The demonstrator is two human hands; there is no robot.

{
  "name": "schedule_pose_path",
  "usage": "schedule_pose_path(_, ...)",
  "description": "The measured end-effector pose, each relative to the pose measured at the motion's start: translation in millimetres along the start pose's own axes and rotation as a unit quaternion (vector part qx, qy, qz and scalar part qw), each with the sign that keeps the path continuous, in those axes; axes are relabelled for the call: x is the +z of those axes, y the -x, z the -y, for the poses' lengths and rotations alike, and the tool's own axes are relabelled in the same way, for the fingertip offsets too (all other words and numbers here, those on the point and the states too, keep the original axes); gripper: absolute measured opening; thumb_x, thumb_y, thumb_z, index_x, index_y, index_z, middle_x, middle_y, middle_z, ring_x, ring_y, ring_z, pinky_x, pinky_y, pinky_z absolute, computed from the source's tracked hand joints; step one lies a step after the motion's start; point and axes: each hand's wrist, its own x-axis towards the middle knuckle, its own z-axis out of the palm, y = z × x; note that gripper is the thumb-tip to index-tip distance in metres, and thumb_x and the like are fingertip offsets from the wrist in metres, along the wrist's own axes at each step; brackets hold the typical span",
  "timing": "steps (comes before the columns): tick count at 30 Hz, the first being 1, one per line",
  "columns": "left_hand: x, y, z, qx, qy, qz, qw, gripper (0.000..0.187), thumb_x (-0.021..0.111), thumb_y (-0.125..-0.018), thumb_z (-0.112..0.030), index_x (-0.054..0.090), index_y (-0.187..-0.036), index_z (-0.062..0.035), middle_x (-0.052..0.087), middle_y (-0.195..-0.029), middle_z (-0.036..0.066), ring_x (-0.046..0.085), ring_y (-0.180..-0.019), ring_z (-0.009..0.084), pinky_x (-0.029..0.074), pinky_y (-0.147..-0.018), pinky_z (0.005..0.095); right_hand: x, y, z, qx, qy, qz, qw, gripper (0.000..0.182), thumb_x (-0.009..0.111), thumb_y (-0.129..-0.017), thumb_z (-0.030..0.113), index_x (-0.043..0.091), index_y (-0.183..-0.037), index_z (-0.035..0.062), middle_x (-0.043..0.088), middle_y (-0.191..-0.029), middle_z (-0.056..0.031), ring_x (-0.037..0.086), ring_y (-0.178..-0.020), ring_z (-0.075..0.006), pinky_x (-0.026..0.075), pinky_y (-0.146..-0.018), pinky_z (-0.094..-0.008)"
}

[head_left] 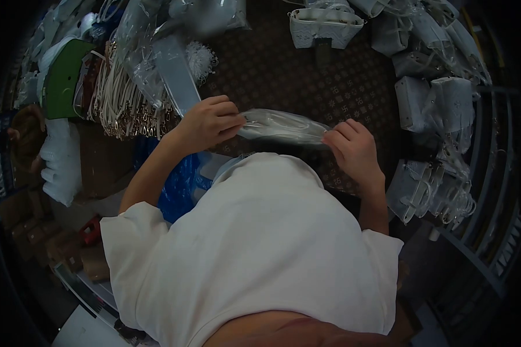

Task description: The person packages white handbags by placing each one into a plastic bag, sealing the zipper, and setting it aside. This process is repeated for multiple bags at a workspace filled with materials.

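Note:
A clear plastic bag [283,125] is stretched sideways between my two hands, just in front of my chest and above the dark patterned tabletop [272,75]. My left hand [211,122] pinches its left end, with the fingers curled. At the other end, the fingertips of my right hand [352,147] are closed on the bag's corner. Whether anything lies inside the bag cannot be made out.
A white handbag [325,29] stands at the table's far side. White bags in plastic [412,103] line the right edge. On the left are straps with metal clasps [127,98], a green piece [63,81], a white string bundle [200,62] and blue plastic [182,185].

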Motion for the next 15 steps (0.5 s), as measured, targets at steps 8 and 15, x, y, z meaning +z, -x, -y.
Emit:
schedule_pose_path(8, -11, 28, 7, -0.041, -0.067, -0.017, 0.997, 0.014, 0.064, -0.07, -0.009, 0.056, -0.081, -0.0051, 0.051, -0.073, 0.005, 0.052, -0.07, 0.0193, 0.046, -0.062, 0.0289, -8, 24, -24, 0.043, 0.028, -0.046, 0.998, 0.025, 0.068, -0.07, 0.02, 0.05, -0.062, 0.0047, 0.044, -0.059, -0.0057, 0.045, -0.053, -0.0198, 0.036, -0.046, -0.0302)
schedule_pose_path(15, -7, 32, 6, -0.072, -0.114, 0.046, 0.99, 0.016, 0.064, -0.069, -0.01, 0.055, -0.081, -0.0061, 0.053, -0.073, 0.004, 0.052, -0.071, 0.0187, 0.044, -0.064, 0.0288, -5, 30, -37, 0.09, -0.055, -0.07, 0.992, 0.03, 0.073, -0.064, 0.017, 0.047, -0.059, 0.0021, 0.039, -0.056, -0.0074, 0.039, -0.047, -0.0185, 0.03, -0.042, -0.0291)
